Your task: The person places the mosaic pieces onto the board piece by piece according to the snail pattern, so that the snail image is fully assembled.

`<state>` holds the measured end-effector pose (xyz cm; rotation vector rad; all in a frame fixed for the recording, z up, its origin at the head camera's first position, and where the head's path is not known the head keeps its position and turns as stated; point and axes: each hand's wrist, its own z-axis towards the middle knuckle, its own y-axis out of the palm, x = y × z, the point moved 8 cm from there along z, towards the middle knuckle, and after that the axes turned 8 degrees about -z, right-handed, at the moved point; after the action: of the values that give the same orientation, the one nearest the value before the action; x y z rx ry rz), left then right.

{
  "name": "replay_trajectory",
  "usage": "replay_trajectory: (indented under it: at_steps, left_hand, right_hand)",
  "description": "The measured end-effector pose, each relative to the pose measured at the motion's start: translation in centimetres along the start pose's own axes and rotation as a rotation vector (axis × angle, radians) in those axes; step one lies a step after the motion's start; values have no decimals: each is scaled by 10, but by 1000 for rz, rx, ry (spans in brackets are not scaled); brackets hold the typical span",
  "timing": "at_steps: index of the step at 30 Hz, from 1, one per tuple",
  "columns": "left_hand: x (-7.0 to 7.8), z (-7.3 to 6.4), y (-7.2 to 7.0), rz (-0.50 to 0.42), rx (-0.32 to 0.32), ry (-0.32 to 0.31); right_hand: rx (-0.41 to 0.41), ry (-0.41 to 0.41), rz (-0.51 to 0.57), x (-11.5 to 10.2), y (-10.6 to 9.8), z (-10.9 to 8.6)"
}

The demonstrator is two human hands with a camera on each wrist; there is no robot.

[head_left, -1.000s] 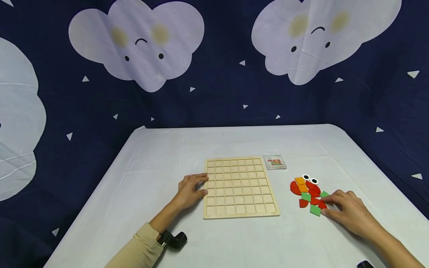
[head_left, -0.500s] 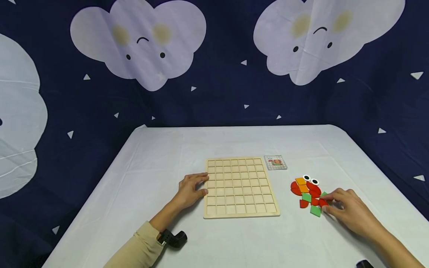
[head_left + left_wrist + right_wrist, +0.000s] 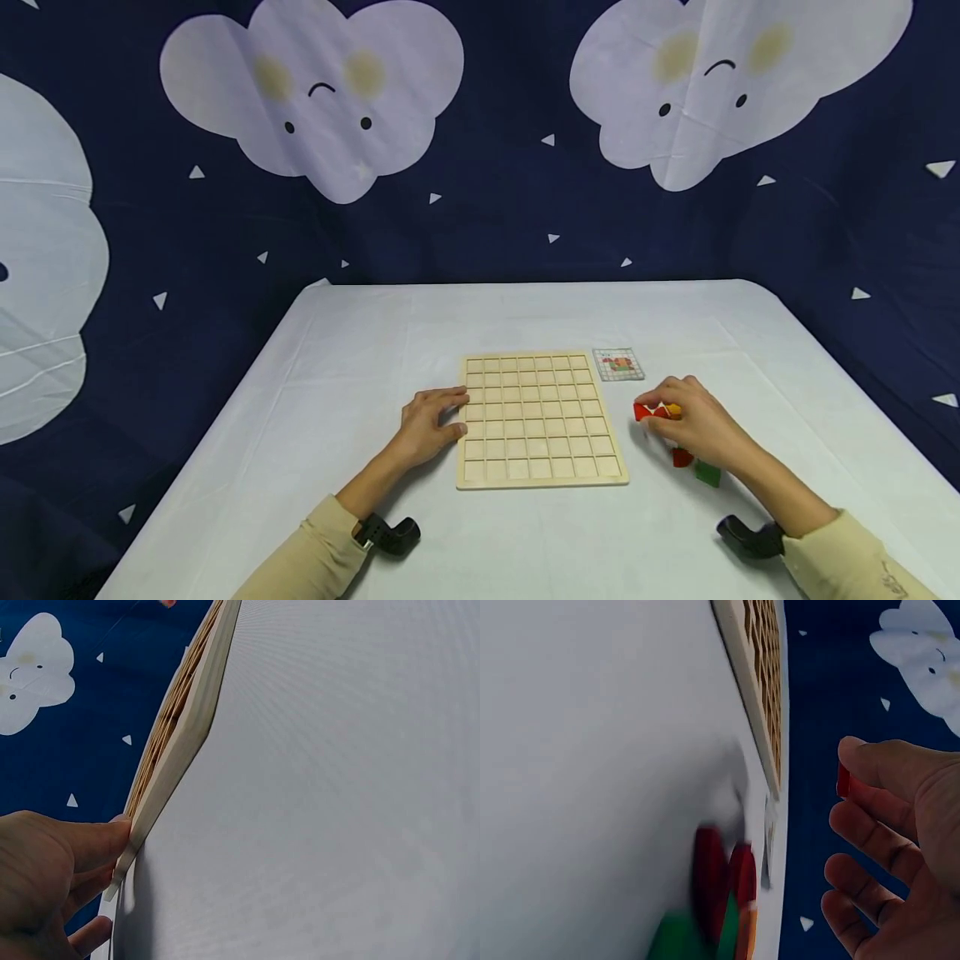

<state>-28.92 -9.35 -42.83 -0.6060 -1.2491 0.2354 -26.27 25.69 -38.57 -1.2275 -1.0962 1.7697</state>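
Note:
My right hand (image 3: 693, 421) is raised over the table and pinches a small red piece (image 3: 641, 412) between thumb and fingertips. In the right wrist view the red piece (image 3: 843, 780) shows as a thin edge under the thumb, its other fingers spread loosely below. Beneath that hand lie loose coloured pieces, among them a dark red one (image 3: 681, 457) and a green one (image 3: 707, 473); it hides most others. My left hand (image 3: 431, 427) touches the left edge of a wooden grid board (image 3: 536, 482), thumb and fingertips at its rim. The board's cells hold no pieces.
A small card (image 3: 618, 364) with a grid and a coloured picture lies by the board's far right corner. A white cloth (image 3: 375, 333) covers the table. Behind it hangs a dark blue curtain (image 3: 495, 233) with cloud prints.
My right hand has picked up a red piece from the right end of the coloured group and carried it left and up, towards the board. The left hand stays at the board's edge.

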Motion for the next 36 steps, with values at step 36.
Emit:
replay_trajectory:
  at_steps: [36]
  left_hand:
    - [-2,2,1,14,9,-5]
  right_hand:
    - [-77,-123,56,-46,58,89]
